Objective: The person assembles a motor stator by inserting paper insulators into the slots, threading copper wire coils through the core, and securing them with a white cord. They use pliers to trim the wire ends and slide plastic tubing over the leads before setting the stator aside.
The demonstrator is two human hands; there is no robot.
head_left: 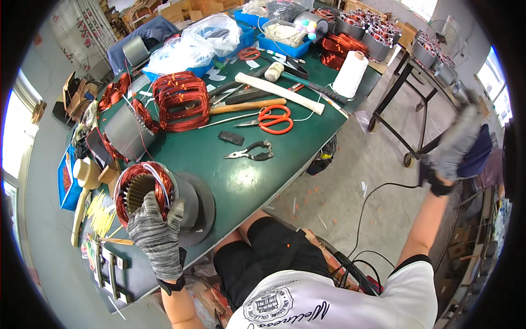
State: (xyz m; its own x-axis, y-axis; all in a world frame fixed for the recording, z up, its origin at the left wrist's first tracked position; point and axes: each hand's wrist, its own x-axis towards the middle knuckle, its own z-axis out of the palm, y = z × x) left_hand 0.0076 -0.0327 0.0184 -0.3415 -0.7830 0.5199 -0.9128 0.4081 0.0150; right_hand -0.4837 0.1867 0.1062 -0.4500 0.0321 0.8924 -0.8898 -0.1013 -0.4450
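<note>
My left hand (152, 236), in a grey knitted glove, grips the near rim of a motor stator (186, 200). Its fingers reach over the copper winding (123, 186) toward the slotted bore, and the thumb lies along the right side. The stator rests tilted on a round grey base (205, 211) at the table's near left. Far out to the right, off the table, my gloved right hand (453, 140) is raised and smeared by motion. Whether it holds anything is unclear. Dark blue cloth (475, 151) shows beside it.
On the green table (219, 181) lie pliers (249, 152), orange-handled scissors (274, 119), a hammer (241, 107), copper coils (181, 101) and a second stator (129, 131). A white thread cone (350, 75) stands near the right edge. A wheeled stand (408, 104) holds more stators. A black cable (361, 219) hangs near me.
</note>
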